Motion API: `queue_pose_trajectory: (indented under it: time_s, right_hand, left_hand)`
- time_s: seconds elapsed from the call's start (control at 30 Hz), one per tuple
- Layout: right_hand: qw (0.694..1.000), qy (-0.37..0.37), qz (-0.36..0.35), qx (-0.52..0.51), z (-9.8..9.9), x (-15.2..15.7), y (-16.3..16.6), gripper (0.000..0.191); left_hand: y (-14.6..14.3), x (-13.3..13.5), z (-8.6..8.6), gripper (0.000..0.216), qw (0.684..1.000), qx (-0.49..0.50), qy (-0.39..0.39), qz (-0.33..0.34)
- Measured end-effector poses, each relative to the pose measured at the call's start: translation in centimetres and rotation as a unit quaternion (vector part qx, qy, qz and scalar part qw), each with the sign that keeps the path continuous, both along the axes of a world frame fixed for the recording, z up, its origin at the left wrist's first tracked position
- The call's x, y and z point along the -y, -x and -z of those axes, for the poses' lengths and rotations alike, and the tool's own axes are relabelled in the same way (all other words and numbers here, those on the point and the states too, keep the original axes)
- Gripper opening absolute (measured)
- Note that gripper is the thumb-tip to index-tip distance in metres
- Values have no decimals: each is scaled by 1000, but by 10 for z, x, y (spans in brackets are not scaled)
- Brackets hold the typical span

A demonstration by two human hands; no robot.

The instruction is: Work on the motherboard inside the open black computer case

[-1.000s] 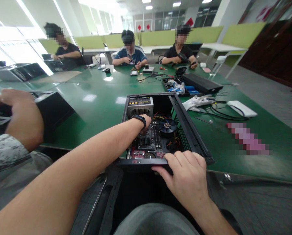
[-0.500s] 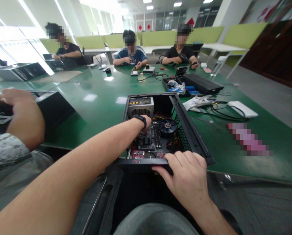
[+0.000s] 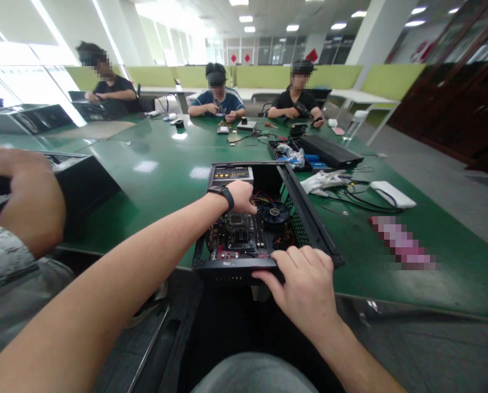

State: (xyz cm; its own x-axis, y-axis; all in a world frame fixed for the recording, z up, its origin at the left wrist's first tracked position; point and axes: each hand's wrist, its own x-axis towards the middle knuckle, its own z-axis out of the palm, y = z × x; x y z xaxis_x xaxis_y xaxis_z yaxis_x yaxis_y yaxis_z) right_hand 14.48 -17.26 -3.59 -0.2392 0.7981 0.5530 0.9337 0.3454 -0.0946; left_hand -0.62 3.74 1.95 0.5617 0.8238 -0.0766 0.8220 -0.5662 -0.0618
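An open black computer case [image 3: 309, 215] lies on the green table [image 3: 162, 174], overhanging its near edge. Inside are a motherboard [image 3: 239, 237], a round cooler fan [image 3: 273, 210] and a grey power supply [image 3: 231, 174]. My left hand [image 3: 242, 196], with a black band on the wrist, reaches into the case beside the fan, fingers curled over something I cannot make out. My right hand [image 3: 303, 284] grips the near rim of the case, fingers folded over its edge.
A co-worker's hand [image 3: 31, 196] rests on another black case [image 3: 84, 183] at the left. White gloves [image 3: 323, 183], cables, a white box [image 3: 392, 194] and a tray of parts [image 3: 293, 150] lie to the right. Three people sit at the far side.
My left hand has lifted from deep in the case and now sits higher, next to the fan. The view has shifted slightly; my right hand keeps its grip on the rim.
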Motion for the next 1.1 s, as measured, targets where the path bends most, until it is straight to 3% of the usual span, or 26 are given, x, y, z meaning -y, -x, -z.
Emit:
queue_pose_trajectory:
  time_s: [0.2, 0.37, 0.57, 0.77, 0.93, 1.1]
  right_hand:
    - [999, -2, 10, 53, -5, -77, -9, 42]
    - [997, 0, 21, 72, -4, -165, -15, 50]
    - [994, 19, 58, 92, -7, -264, -11, 52]
    - [988, 33, 98, 112, -9, -335, -1, 41]
    - [985, 45, 115, 118, -10, -372, 3, 41]
    - [984, 59, 112, 128, -13, -379, 4, 41]
  left_hand:
    - [18, -5, -38, 34, 986, 134, -82, -53]
    - [34, -8, -53, 30, 966, 213, -124, -77]
    - [52, -10, -50, 31, 945, 279, -131, -111]
    - [64, -13, -42, 28, 941, 299, -105, -120]
    - [69, -15, -30, 24, 937, 317, -86, -116]
    - [72, -17, -21, 20, 928, 346, -89, -110]
